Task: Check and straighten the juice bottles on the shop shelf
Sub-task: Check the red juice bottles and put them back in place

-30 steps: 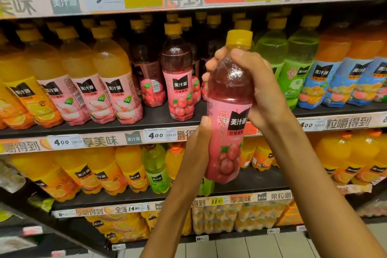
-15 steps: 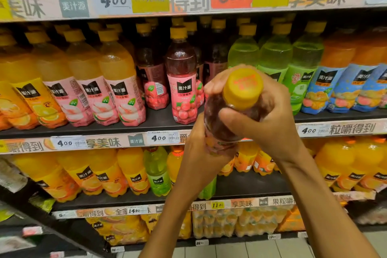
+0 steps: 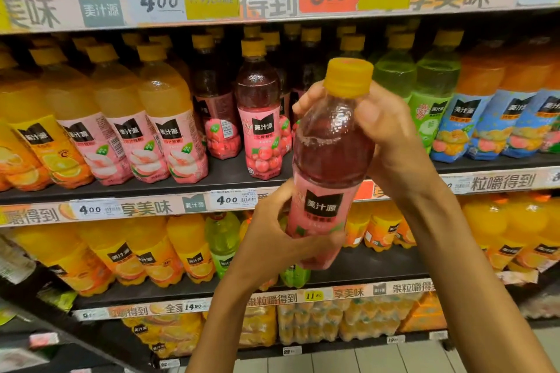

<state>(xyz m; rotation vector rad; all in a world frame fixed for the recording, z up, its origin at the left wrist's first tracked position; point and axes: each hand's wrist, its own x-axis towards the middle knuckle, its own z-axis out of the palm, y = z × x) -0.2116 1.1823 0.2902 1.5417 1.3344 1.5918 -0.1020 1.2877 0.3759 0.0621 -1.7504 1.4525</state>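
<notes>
I hold a red grape juice bottle (image 3: 330,157) with a yellow cap and pink label in front of the shelf, upright and tilted slightly. My left hand (image 3: 272,242) grips its lower part around the label. My right hand (image 3: 391,136) wraps the bottle's shoulder just below the cap. On the middle shelf (image 3: 224,175) behind stands a row of the same grape bottles (image 3: 259,118), with a gap at the front where my bottle blocks the view.
Peach bottles (image 3: 169,130) and orange bottles (image 3: 39,136) fill the shelf's left side. Green bottles (image 3: 436,94) and blue-labelled bottles (image 3: 485,118) stand at the right. The lower shelf (image 3: 378,263) carries orange and green bottles. Price strips (image 3: 151,3) front each shelf edge.
The bottle was tipped with its cap toward me half a second ago; now it is back upright with the label facing me. My left hand has slid round its lower part.
</notes>
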